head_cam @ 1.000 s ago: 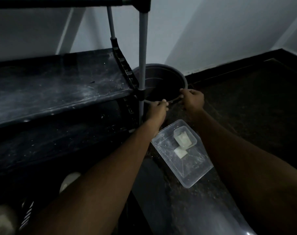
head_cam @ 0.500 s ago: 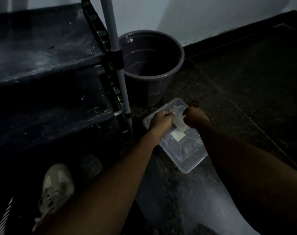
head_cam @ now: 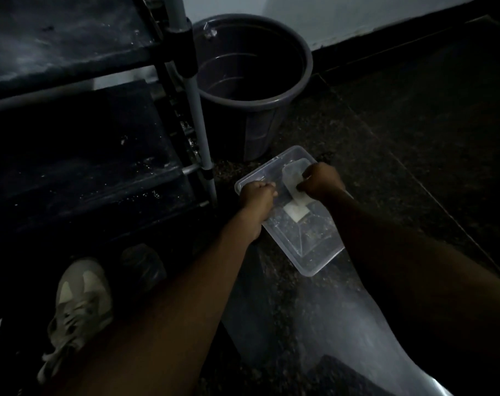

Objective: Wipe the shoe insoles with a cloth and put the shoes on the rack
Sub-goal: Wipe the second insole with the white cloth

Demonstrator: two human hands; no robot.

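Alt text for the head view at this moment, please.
On a dim floor, the right hand grips a pale item inside a clear plastic tub while the left hand curls at its rim. A grey bucket, a shoe rack and a pale sneaker are nearby.

2 bare forearms (head_cam: pixel 186 295), tapering to narrow wrists (head_cam: pixel 250 225); left grip (head_cam: pixel 257 192) and right grip (head_cam: pixel 323 181) bare too.

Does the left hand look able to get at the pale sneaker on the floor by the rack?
Probably yes: the sneaker lies uncovered on the floor on that side. The left hand grips the rim of the clear tub, so it must let go first.
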